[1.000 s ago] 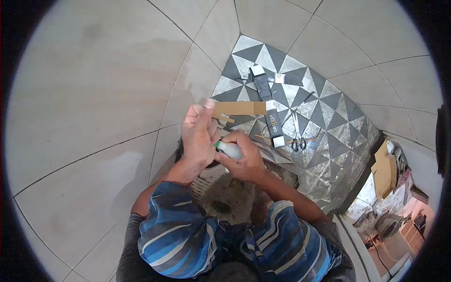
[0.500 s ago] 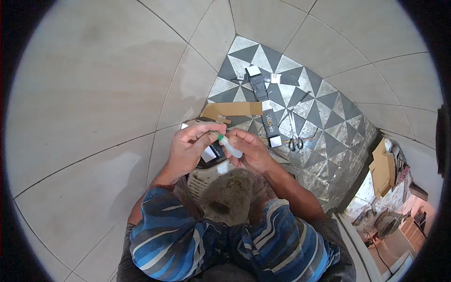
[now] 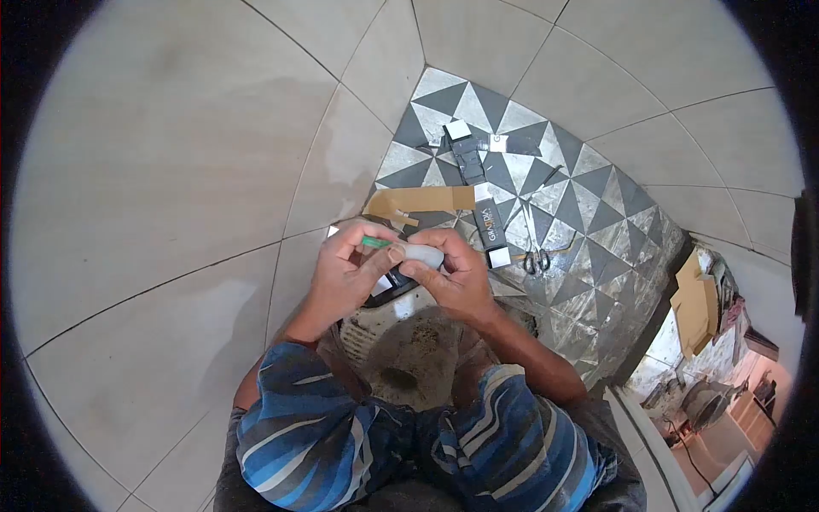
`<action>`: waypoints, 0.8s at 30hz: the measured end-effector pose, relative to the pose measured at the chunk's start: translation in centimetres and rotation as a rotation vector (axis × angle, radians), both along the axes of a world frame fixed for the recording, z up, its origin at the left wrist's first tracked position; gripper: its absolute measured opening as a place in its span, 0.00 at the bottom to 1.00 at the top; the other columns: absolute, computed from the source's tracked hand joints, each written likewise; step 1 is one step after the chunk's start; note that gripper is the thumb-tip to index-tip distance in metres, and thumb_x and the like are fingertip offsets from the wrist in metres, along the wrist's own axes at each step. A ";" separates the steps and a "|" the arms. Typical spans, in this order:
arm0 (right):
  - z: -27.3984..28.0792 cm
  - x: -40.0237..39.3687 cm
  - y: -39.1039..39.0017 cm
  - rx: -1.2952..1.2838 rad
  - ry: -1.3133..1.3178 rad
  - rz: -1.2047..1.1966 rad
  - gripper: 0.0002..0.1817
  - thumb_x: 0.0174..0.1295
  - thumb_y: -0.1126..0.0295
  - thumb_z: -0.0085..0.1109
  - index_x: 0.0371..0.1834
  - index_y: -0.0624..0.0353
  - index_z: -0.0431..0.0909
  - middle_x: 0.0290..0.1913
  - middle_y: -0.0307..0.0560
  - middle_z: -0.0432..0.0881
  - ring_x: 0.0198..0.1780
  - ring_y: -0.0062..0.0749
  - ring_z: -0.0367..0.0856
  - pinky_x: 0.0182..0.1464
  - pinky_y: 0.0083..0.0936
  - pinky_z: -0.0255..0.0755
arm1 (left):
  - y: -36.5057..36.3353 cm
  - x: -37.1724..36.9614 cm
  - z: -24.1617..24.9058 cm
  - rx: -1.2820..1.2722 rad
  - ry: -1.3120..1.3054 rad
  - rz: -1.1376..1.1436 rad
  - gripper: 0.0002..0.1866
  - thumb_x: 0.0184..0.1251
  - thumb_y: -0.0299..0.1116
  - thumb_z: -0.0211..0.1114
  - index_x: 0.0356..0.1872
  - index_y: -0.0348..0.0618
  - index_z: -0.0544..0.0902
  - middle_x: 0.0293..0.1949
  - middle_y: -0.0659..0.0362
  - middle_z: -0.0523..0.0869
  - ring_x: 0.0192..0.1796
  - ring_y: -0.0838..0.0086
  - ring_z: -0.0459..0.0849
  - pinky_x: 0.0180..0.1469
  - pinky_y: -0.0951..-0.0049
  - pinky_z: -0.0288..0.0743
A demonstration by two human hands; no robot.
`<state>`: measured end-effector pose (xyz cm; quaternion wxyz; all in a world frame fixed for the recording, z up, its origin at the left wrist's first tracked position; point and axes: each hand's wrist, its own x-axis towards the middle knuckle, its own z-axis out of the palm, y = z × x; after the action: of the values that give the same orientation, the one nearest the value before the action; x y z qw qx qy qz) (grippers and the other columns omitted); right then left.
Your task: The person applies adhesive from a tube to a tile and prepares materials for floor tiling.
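Observation:
A small white plastic bottle [image 3: 424, 254] lies nearly level between my hands, close over the dark box piece under them. My right hand [image 3: 456, 277] is wrapped round its body, thumb along the near side. The fingers of my left hand [image 3: 341, 269] pinch at its green cap [image 3: 374, 242], which points left. My left thumb covers the spot where cap and bottle come together.
Under my hands is a stained white ceramic pan [image 3: 354, 341]. Ahead on the patterned floor lie a cardboard strip [image 3: 431, 199], a black printed box piece [image 3: 488, 224] and scissors [image 3: 536, 256]. Tiled walls rise left and ahead; more cardboard [image 3: 695, 311] lies beyond the sill at right.
The bottle has turned from a downward slant to nearly level. My left fingers have closed further round the green cap, and more green shows. My right hand has shifted its hold on the bottle.

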<state>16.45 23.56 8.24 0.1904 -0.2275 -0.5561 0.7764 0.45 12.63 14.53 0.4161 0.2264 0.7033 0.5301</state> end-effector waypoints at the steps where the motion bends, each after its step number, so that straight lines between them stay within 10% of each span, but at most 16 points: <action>1: 0.0 0.3 0.4 0.014 0.007 0.045 0.16 0.73 0.69 0.68 0.59 0.61 0.78 0.50 0.39 0.83 0.50 0.18 0.80 0.52 0.20 0.75 | 0.0 -0.4 0.6 -0.068 0.071 -0.103 0.09 0.73 0.30 0.72 0.46 0.37 0.86 0.34 0.64 0.87 0.34 0.82 0.82 0.37 0.77 0.77; 12: 0.7 1.3 3.0 0.023 0.001 0.184 0.14 0.73 0.65 0.68 0.57 0.58 0.85 0.50 0.41 0.87 0.49 0.26 0.84 0.51 0.26 0.77 | -0.1 -0.1 1.8 -0.170 0.107 -0.319 0.10 0.75 0.34 0.71 0.44 0.36 0.86 0.30 0.64 0.85 0.27 0.87 0.79 0.28 0.82 0.73; 18: 0.3 1.1 3.8 0.189 0.053 0.209 0.14 0.73 0.63 0.67 0.54 0.60 0.86 0.45 0.42 0.88 0.44 0.24 0.84 0.45 0.22 0.77 | 0.2 -0.3 1.4 -0.057 0.431 -0.430 0.09 0.71 0.30 0.71 0.45 0.36 0.85 0.30 0.55 0.86 0.32 0.71 0.86 0.35 0.69 0.79; 24: 0.4 0.9 3.9 -0.373 -0.110 0.303 0.16 0.77 0.57 0.63 0.47 0.61 0.85 0.36 0.41 0.86 0.26 0.15 0.75 0.28 0.16 0.68 | -0.5 0.2 0.2 0.058 0.694 -0.521 0.13 0.66 0.33 0.74 0.49 0.40 0.85 0.38 0.50 0.87 0.38 0.53 0.88 0.40 0.59 0.81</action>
<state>17.38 27.43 8.66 -0.0040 -0.2147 -0.4407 0.8716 0.61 12.14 14.73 0.2683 0.5729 0.7056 0.3192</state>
